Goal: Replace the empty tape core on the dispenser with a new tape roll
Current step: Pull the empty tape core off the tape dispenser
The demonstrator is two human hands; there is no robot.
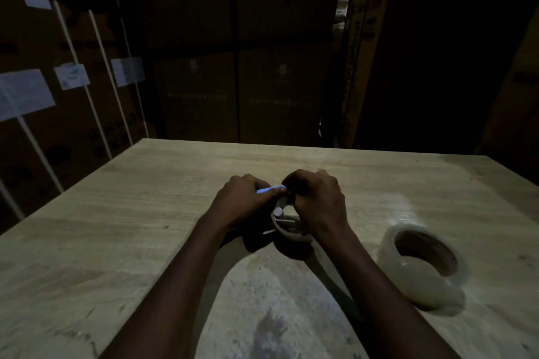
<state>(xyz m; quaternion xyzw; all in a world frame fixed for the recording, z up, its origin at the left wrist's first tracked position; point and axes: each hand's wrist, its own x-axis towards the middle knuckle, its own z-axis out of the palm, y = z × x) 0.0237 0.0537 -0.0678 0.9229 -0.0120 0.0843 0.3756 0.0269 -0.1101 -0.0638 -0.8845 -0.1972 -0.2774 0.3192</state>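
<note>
Early stage, I'd judge: swap not done. Your left hand (243,198) is curled closed on the dispenser (284,223) at table (145,198) centre, thumb by a blue strip (269,189). The core looks still mounted, though it's dark. Your right hand (316,201) is closed over the dispenser's top, pinching the strip. The new roll (423,267) lies flat, untouched, well to the right.

A: so what's the person wearing?
B: nothing on the arms, honestly. Both forearms bare right to the bottom edge, no sleeves showing. Left hand (243,198) and right hand (316,198) are bare too, lighting's dim though.
</note>
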